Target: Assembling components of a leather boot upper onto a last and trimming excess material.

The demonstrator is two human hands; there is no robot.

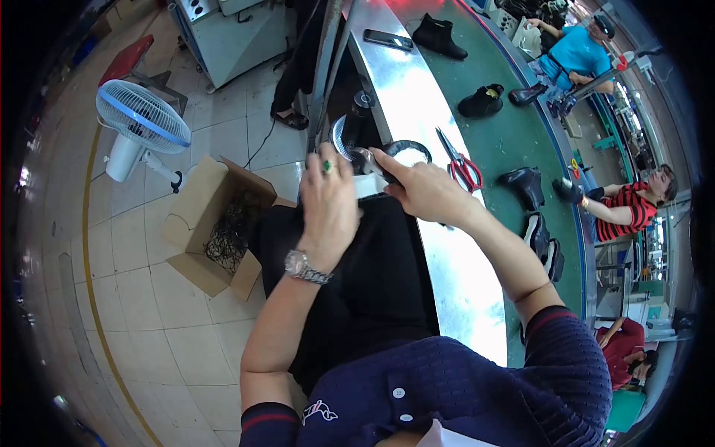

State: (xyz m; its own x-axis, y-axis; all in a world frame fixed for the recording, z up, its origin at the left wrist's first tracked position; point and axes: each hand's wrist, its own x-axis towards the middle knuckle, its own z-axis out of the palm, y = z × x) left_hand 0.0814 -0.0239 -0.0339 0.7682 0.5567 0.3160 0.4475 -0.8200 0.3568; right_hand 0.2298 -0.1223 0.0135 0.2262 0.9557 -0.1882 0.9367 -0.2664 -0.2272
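Note:
My left hand (pixel 328 212), with a green ring and a wristwatch (pixel 301 266), is raised above my lap. Its fingertips are blurred beside a small metal device with a curved perforated plate (pixel 339 138), so their grip is unclear. Bent toward the same spot, my right hand (pixel 432 188) has forefinger and thumb closing round a small shiny greyish piece whose kind I cannot make out. Just below lies a white block-like part (pixel 369 185). A black-rimmed round item (pixel 410 151) sits behind my right hand, and red-handled scissors (pixel 465 170) rest on the metal ledge to its right.
A green conveyor belt (pixel 491 71) carries several black shoes beyond the metal ledge (pixel 477 298). A phone (pixel 388 39) lies on the ledge. An open cardboard box (pixel 195 205) with dark tangled scraps and a fan (pixel 141 115) stand left. Co-workers sit across the belt; another person stands ahead.

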